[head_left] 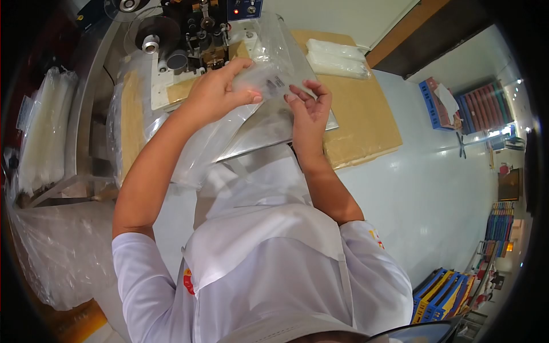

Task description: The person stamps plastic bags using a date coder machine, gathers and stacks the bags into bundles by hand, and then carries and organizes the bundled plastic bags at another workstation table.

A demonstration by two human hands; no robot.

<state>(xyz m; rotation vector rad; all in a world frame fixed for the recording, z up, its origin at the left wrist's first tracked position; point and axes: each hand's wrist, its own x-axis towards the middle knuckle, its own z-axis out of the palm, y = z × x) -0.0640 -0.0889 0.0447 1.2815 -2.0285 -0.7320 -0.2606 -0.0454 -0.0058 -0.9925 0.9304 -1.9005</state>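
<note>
My left hand (220,91) is over the front of a machine (209,48), its thumb and fingers spread around the near edge of a clear plastic bag (260,77). Small dark print shows on the bag, between my two hands. To the right of the print, my right hand (309,106) is raised with its fingers curled and apart, above the metal plate (274,128). No object shows between its fingers. More clear plastic (206,146) hangs over the plate's front left edge, below my left wrist.
Stacked clear bags (337,57) lie on a brown-wrapped surface (360,108) at the right. A film reel (151,43) and a control box with a red light (245,9) belong to the machine. Bundled bags (48,131) rest on a left shelf; crates (443,294) stand lower right.
</note>
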